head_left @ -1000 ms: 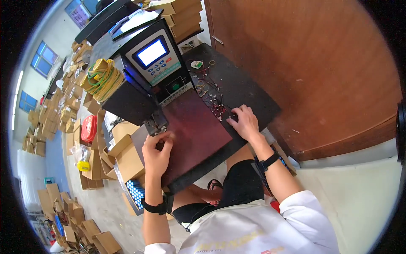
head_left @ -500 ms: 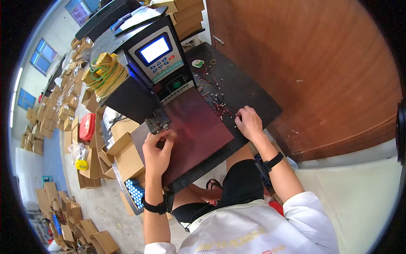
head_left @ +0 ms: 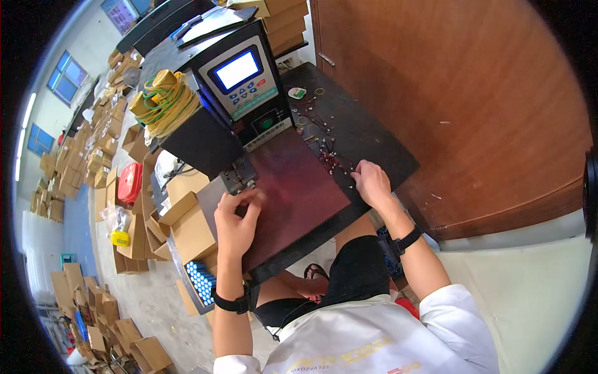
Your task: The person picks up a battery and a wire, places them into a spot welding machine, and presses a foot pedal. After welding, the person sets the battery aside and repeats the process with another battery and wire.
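My left hand point(head_left: 237, 223) is closed in a pinch in front of the electrode tips point(head_left: 242, 181) of a black machine with a lit screen point(head_left: 238, 70), which looks like a spot welder. Whatever lies between its fingertips is too small and blurred to name. Under that hand spreads a dark red mat point(head_left: 293, 187). My right hand point(head_left: 374, 186) is at the mat's right side, beside a pile of thin red and black wires with white connectors point(head_left: 331, 159). Its thumb and fingertips are pressed together, and what they hold cannot be made out.
Loose wires and a round white-green item point(head_left: 297, 93) lie on the black table point(head_left: 367, 118). Yellow-green cable point(head_left: 163, 106) sits on the machine. To the left are an open cardboard box point(head_left: 190, 227) and blue cylindrical cells point(head_left: 200, 282). A brown wooden panel point(head_left: 461, 112) stands at right.
The whole view has shifted slightly to the right. Both hands keep nearly the same places, the left by the electrode tips and the right by the wire pile, with fingers still closed.
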`<move>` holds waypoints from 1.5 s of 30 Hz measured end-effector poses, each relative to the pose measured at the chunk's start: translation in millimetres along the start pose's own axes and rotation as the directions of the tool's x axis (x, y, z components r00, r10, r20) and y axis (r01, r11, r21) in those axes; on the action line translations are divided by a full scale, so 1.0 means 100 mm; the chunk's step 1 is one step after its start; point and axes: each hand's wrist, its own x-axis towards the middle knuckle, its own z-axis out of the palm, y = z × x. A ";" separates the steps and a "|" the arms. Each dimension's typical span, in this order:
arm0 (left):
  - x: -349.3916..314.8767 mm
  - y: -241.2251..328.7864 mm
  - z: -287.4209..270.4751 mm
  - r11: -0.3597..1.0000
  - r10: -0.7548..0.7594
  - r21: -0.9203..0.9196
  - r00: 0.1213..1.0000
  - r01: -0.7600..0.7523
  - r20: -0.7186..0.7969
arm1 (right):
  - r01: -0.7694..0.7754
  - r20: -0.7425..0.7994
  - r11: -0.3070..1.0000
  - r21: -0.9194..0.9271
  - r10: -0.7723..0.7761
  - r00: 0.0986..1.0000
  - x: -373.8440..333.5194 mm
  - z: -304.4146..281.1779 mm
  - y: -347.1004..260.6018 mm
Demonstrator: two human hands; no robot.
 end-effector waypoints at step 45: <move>-0.22 0.29 -0.34 1.000 0.011 -0.002 0.996 -0.011 -0.087 | 0.085 -0.120 0.496 0.864 0.038 0.992 -0.54 -0.99 -0.63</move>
